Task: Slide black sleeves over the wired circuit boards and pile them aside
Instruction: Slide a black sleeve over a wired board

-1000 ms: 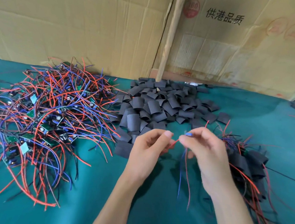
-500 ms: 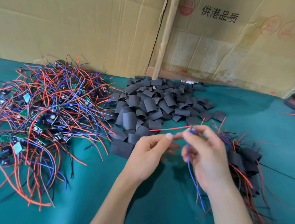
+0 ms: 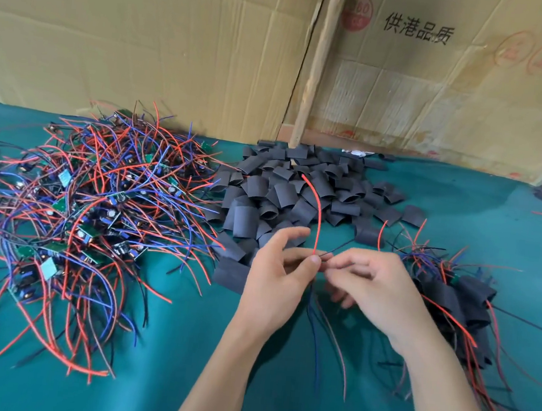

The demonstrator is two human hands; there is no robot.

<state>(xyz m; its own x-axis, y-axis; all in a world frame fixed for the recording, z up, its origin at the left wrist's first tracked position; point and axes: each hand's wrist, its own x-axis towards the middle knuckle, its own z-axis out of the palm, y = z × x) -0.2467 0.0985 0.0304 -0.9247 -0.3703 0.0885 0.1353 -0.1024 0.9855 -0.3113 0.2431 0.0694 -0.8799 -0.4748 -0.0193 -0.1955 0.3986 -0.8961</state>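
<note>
Assembly workbench (cardboard cartons (image 3: 179,40) behind)

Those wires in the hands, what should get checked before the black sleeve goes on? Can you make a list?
1. Wires gathered: the left hand pinches the red wire with a thin black wire; blue and red ends hang below. Ok.
2. Right hand helping: its fingers meet the left's at the wires. Ok.
3. Sleeve in hand: neither hand holds one. Not ok.
4. Sleeves close by: the pile of black sleeves lies just behind the hands. Ok.
5. Circuit board on these wires: hidden by the hands. Cannot tell.
6. Place for finished ones: the sleeved pile sits beside the right hand. Ok.
</note>
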